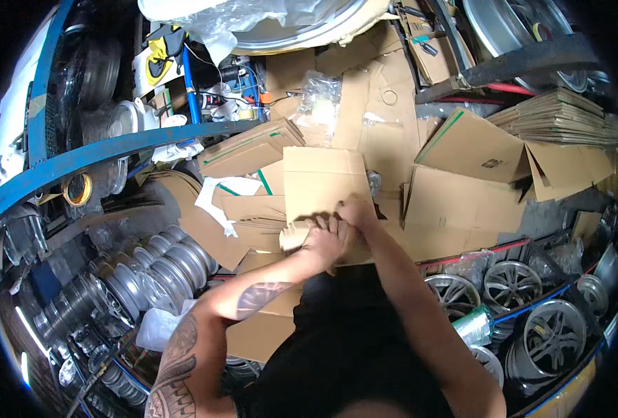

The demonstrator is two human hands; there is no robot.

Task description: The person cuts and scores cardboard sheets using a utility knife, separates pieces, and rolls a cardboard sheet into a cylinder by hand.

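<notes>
A tan cardboard sheet with fold lines lies in front of the person's body. My left hand rests on its near part, fingers spread forward, beside a pale roll-like object that is blurred. Just to the right and slightly farther away, my right hand is at the sheet's right side with its fingers curled in. Whether anything is inside those fingers is hidden.
Stacked flat cardboard stands at the right, near a large folded box. More cardboard pieces lie left. Metal wheel rims fill the lower left, others the lower right. A blue metal bar crosses the upper left.
</notes>
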